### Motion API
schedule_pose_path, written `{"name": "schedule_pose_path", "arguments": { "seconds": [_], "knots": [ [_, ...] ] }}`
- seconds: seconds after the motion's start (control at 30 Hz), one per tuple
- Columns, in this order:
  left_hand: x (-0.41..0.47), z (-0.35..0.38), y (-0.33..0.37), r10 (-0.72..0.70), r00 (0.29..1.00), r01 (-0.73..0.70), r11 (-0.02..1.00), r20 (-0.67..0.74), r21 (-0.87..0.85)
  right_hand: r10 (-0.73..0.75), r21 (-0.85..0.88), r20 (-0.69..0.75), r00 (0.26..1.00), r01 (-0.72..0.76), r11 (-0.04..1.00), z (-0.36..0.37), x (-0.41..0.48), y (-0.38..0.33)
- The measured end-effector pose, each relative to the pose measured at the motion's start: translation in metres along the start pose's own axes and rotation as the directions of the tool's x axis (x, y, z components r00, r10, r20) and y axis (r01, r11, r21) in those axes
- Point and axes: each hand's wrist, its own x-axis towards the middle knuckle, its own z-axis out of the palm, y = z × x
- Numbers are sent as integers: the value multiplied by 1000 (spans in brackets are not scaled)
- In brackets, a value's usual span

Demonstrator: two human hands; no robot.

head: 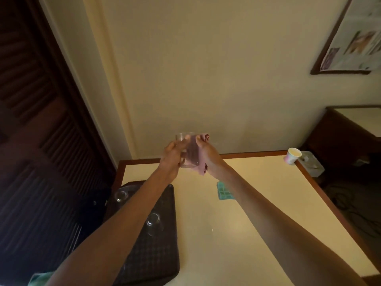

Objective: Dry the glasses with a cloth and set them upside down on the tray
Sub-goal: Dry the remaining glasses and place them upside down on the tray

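I hold a clear glass [186, 150] up in front of the wall, above the table's far edge. My left hand [172, 154] grips its left side. My right hand [204, 151] grips a pink cloth [201, 162] that is pushed into the glass and wraps its right side. On the dark tray [156, 254] at the lower left stand two more glasses, one near the middle [153, 220] and one at the far left corner [121, 196], both seemingly upside down.
The tray lies on a cream table [237, 213] with a brown wooden border. A teal cloth [224, 191] lies mid-table under my right forearm. A paper cup [292, 156] stands at the far right corner. A dark louvred door is at left.
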Motion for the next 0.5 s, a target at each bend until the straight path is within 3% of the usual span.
{"name": "schedule_pose_path", "arguments": {
  "seconds": [0.07, 0.2, 0.3, 0.37, 0.5],
  "knots": [
    [1, 7, -2, -25, 1000, 26, 998, 10, -57, -67, -32, -18, 998, 67, 997, 11, -15, 1],
    [1, 13, 1, -116, 993, 115, 986, 3, -117, -164, -315, 65, 984, 176, 933, 22, -48, 12],
    [-3, 22, 13, -139, 990, 135, 972, -10, -191, -183, -319, 101, 978, 206, 925, 15, -54, 17],
    [-3, 30, 20, -151, 988, 136, 951, -32, -279, -273, -432, 63, 960, 273, 860, 6, -51, 16],
    [-3, 45, 22, -141, 982, 106, 964, -129, -243, -498, -665, 28, 867, 388, 639, -7, -41, 7]
  ]
}}
